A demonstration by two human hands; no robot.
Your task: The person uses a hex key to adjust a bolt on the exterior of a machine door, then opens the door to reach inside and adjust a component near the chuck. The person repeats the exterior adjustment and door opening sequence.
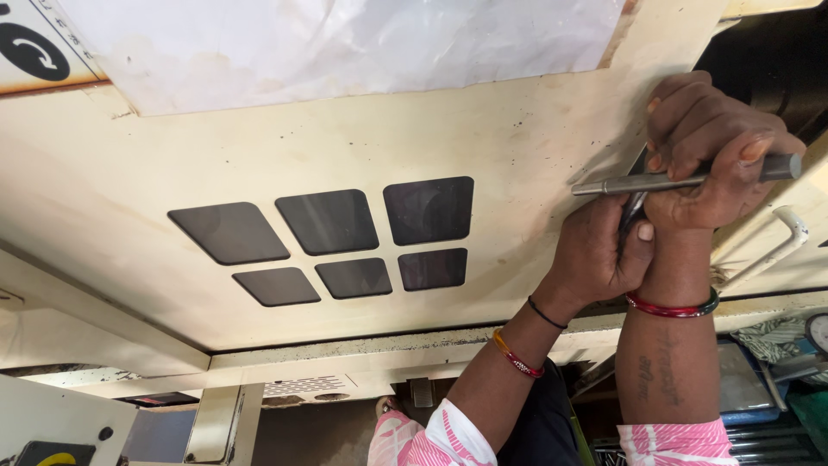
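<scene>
Cream machine panel (259, 147) with six dark windows (332, 222)

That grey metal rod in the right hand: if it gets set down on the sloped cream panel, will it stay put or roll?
The metal rod looks round and smooth, so it would probably roll or slide on the cream panel. It seems straight and stiff, unlikely to bend. The right hand wraps it fully, which suggests some weight for its size.

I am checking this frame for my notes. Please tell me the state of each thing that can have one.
Right hand: closed around the grey metal rod.
Grey metal rod: held about level.
Left hand: closed, pressed under the right hand.
Cream metal panel: dirty, speckled.
Six dark rounded windows: unlit.
</scene>
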